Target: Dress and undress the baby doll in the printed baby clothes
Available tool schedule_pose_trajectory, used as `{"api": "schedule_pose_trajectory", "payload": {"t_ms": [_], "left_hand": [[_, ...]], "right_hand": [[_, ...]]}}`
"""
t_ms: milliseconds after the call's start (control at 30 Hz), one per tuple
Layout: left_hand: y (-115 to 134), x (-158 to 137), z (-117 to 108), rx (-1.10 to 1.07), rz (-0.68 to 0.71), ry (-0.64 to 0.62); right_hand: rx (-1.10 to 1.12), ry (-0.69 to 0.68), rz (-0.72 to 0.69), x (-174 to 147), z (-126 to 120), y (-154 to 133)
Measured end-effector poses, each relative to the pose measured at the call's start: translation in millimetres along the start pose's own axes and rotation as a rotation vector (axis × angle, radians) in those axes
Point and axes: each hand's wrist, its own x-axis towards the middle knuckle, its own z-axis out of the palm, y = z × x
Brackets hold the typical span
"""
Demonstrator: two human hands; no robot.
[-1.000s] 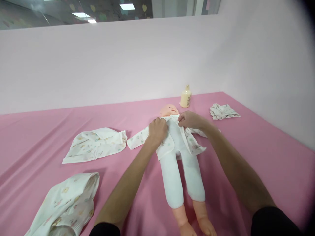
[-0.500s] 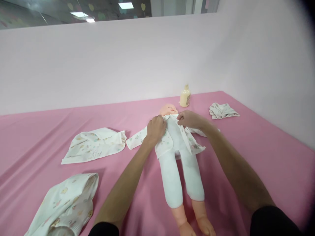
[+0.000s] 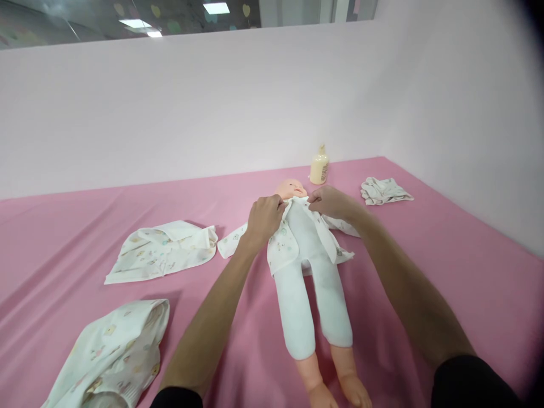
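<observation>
A baby doll (image 3: 297,294) with a white cloth body lies on its back, head away from me. It wears a white printed baby shirt (image 3: 284,246), whose front hangs apart over the chest, with the sleeves spread out to both sides. My left hand (image 3: 266,218) is closed on the shirt's left front edge near the neck. On the opposite edge, just below the doll's chin, my right hand (image 3: 330,203) pinches the cloth. Part of each sleeve is hidden behind my hands and forearms.
The pink sheet (image 3: 242,362) covers the surface, with a white wall behind and at right. A cream pump bottle (image 3: 319,167) stands beyond the doll's head. Printed baby garments lie around: one flat (image 3: 164,252), one bunched (image 3: 113,351), one folded (image 3: 385,191).
My left hand has shifted slightly up and left along the shirt edge toward the neck. My right hand has moved up a little, still gripping its edge. The doll stays in place.
</observation>
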Motion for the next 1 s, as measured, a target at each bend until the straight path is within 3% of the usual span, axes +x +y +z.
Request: {"api": "schedule_pose_trajectory", "payload": {"t_ms": [233,467,1000], "left_hand": [[17,-9,13,0.098,0.150,-0.017],[28,-13,24,0.101,0.039,0.016],[31,-17,43,0.157,0.007,0.132]], "right_hand": [[0.020,0.084,0.058,1,0,-1],[-0.007,0.092,0.060,2,3,-8],[-0.021,0.056,-0.031,-4,6,-15]]}}
